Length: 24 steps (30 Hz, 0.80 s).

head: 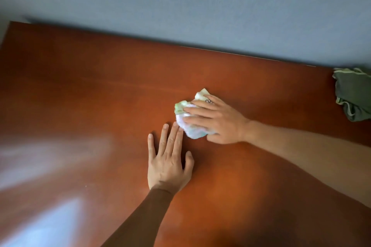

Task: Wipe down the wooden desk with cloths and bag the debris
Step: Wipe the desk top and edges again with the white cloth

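— What does the left hand [167, 161] do on the reddish-brown wooden desk [80, 90]?

— It lies flat, palm down, with fingers straight and slightly spread, holding nothing. The fingertips point toward twelve o'clock, and the longest of them nearly touch the crumpled white cloth with pale green and blue patches [189, 118].

— And where does that cloth sit relative to the grip?

— Near the middle of the desk, under the right hand [217, 119], which comes in from four o'clock. The fingers lie across its top, pointing toward nine o'clock, and the thumb hooks its near side, so the hand grips it against the wood. The wad bulges out beyond the fingertips at nine o'clock and past the knuckles at twelve.

— Its long axis?

— Roughly from seven o'clock to one o'clock, with a corner sticking out at the one o'clock end.

— Anything further right?

— A bunched dark green cloth with light trim [353, 94] lies at the desk's three o'clock edge, by the grey-blue wall [200, 6].
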Each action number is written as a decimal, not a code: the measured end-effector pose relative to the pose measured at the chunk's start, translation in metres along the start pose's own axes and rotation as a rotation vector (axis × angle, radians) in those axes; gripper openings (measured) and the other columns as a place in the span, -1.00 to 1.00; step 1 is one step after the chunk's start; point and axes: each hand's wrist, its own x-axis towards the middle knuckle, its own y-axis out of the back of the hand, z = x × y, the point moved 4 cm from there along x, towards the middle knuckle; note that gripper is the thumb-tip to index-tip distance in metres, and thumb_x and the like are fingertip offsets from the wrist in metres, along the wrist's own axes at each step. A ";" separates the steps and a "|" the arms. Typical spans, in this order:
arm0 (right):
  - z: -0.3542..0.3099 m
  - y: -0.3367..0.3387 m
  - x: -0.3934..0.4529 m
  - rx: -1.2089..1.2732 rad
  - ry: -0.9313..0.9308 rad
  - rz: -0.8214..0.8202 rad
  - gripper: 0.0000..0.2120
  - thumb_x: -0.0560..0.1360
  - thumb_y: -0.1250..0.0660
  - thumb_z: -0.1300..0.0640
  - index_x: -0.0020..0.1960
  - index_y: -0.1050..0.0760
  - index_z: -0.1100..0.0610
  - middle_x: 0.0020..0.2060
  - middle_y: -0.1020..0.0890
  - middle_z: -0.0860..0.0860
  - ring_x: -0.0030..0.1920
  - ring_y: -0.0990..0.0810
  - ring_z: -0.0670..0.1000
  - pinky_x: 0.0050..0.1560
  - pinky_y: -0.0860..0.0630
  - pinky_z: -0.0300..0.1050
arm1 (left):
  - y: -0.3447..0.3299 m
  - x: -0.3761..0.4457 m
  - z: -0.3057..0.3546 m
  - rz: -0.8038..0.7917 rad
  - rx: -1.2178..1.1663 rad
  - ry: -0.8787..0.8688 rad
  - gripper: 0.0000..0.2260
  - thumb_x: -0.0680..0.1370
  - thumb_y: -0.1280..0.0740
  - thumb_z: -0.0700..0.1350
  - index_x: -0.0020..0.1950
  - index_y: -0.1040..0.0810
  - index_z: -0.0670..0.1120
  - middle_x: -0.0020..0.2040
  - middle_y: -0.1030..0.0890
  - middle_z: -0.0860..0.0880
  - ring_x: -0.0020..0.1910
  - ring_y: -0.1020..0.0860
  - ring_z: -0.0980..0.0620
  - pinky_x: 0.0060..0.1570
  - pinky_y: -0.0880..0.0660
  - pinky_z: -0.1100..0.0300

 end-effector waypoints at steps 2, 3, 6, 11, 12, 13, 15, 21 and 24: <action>0.038 0.003 0.009 -0.030 -0.039 -0.018 -0.40 0.46 -0.24 0.10 0.51 -0.47 0.01 0.55 -0.42 0.00 0.58 -0.32 0.14 0.54 -0.19 0.25 | 0.000 -0.001 0.000 0.000 -0.002 0.006 -0.37 0.60 -0.15 0.08 0.65 -0.25 -0.10 0.68 -0.16 0.01 0.68 -0.02 -0.02 0.58 -0.07 -0.33; 0.061 0.007 0.017 -0.048 -0.107 0.019 -0.41 0.45 -0.23 0.10 0.49 -0.49 0.01 0.53 -0.45 0.00 0.56 -0.35 0.14 0.52 -0.23 0.23 | 0.001 0.000 0.000 -0.005 0.001 0.006 -0.37 0.60 -0.15 0.08 0.65 -0.25 -0.10 0.68 -0.15 0.01 0.68 -0.02 -0.01 0.57 -0.07 -0.32; 0.099 0.024 0.057 -0.072 -0.409 0.058 -0.43 0.43 -0.23 0.09 0.46 -0.42 0.01 0.50 -0.46 0.04 0.47 -0.43 0.19 0.45 -0.30 0.26 | 0.001 0.001 0.000 -0.011 0.011 0.004 -0.37 0.60 -0.15 0.09 0.66 -0.24 -0.09 0.68 -0.14 0.02 0.68 -0.02 -0.01 0.58 -0.06 -0.31; 0.036 0.018 0.093 -0.063 -0.283 0.112 -0.41 0.38 -0.20 0.09 0.41 -0.51 -0.02 0.48 -0.47 -0.04 0.53 -0.36 0.20 0.48 -0.18 0.38 | -0.001 0.001 -0.001 -0.013 0.010 0.006 -0.35 0.55 -0.17 0.03 0.65 -0.24 -0.08 0.68 -0.15 0.02 0.68 -0.03 -0.02 0.58 -0.06 -0.31; 0.018 0.012 0.083 -0.051 -0.181 0.105 -0.44 0.43 -0.16 0.09 0.42 -0.52 -0.01 0.49 -0.47 -0.02 0.53 -0.36 0.20 0.49 -0.17 0.37 | -0.001 0.001 -0.001 -0.012 0.007 0.007 -0.34 0.54 -0.17 0.01 0.65 -0.25 -0.08 0.68 -0.16 0.01 0.68 -0.03 -0.03 0.58 -0.06 -0.32; 0.007 0.006 0.069 -0.044 -0.109 0.090 -0.46 0.49 -0.13 0.10 0.45 -0.51 -0.01 0.50 -0.46 0.01 0.53 -0.35 0.20 0.51 -0.17 0.36 | -0.002 0.001 -0.001 -0.012 0.007 0.010 -0.34 0.53 -0.16 0.00 0.65 -0.25 -0.08 0.68 -0.16 0.01 0.68 -0.04 -0.03 0.58 -0.07 -0.32; 0.013 0.004 0.037 -0.029 -0.052 0.052 -0.47 0.53 -0.13 0.11 0.48 -0.50 0.00 0.53 -0.43 0.01 0.54 -0.35 0.17 0.53 -0.19 0.28 | -0.002 0.000 -0.001 -0.012 0.003 0.014 -0.34 0.53 -0.15 0.00 0.65 -0.25 -0.08 0.67 -0.17 0.01 0.68 -0.04 -0.03 0.58 -0.06 -0.32; 0.109 0.016 -0.030 -0.006 -0.799 0.162 -0.44 0.36 -0.28 0.10 0.36 -0.39 -0.08 0.45 -0.49 -0.02 0.43 -0.44 0.16 0.41 -0.33 0.17 | -0.002 0.001 -0.001 -0.016 0.023 0.019 -0.34 0.53 -0.14 0.02 0.66 -0.24 -0.07 0.68 -0.14 0.03 0.68 -0.01 0.00 0.59 -0.03 -0.30; 0.068 0.008 -0.015 0.002 -0.971 0.236 -0.44 0.32 -0.27 0.11 0.34 -0.46 -0.04 0.44 -0.47 -0.01 0.45 -0.41 0.17 0.36 -0.36 0.21 | -0.002 0.001 0.000 -0.017 0.028 0.025 -0.34 0.53 -0.14 0.02 0.65 -0.25 -0.07 0.68 -0.15 0.03 0.68 -0.02 0.00 0.59 -0.04 -0.31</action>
